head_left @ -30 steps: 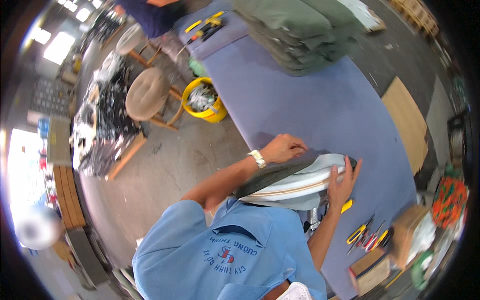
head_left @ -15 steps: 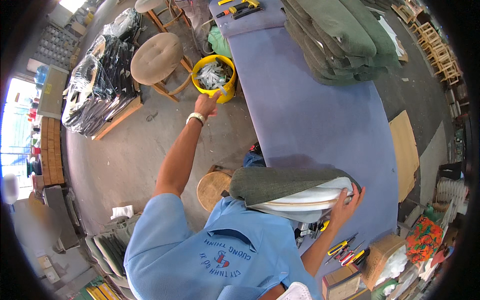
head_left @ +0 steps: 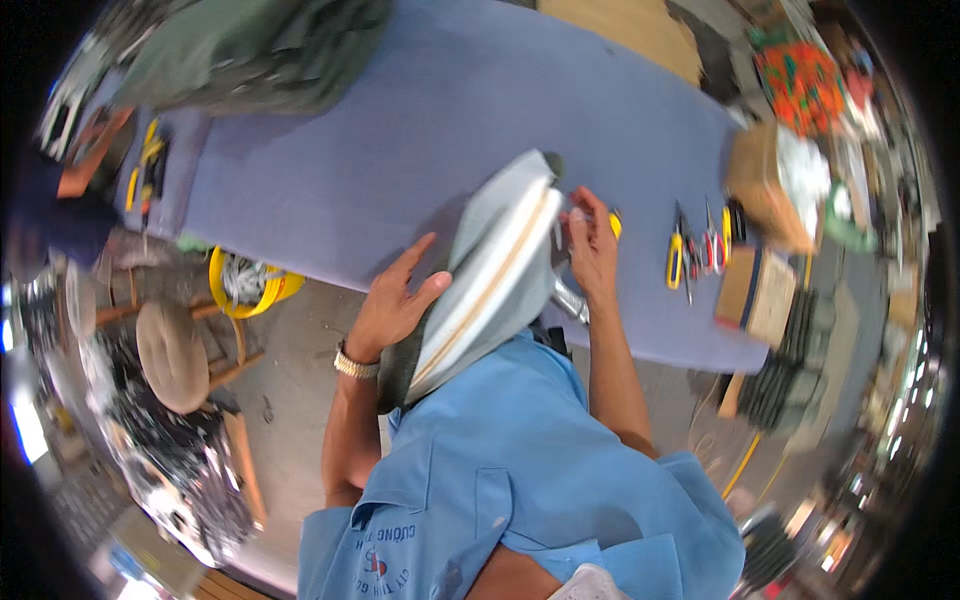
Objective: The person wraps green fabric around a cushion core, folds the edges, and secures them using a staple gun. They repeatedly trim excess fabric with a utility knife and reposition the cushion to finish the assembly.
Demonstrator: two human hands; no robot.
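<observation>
A padded seat cushion (head_left: 512,255) with grey-green fabric, white padding and a thin tan board edge stands tilted on edge between my hands, at the front of the table and against my shirt. My left hand (head_left: 390,308) is beside its left side, fingers spread and thumb by the fabric. My right hand (head_left: 594,250) is at its right side, fingers bent but apart. No object shows in either hand. A silver metal tool (head_left: 570,302), partly hidden, lies between the cushion and my right forearm.
The blue-grey table (head_left: 400,130) bears piled green fabric pieces (head_left: 260,50) at far left, and screwdrivers and pliers (head_left: 700,245) at right beside cardboard boxes (head_left: 775,185). Left of the table are a yellow bucket (head_left: 268,295) of white scraps and a round padded stool (head_left: 172,355).
The view has turned right. My left hand has come from the yellow bucket to the cushion's left side. The cushion has swung from lying crosswise to a steep slant, and my right hand's fingers have loosened.
</observation>
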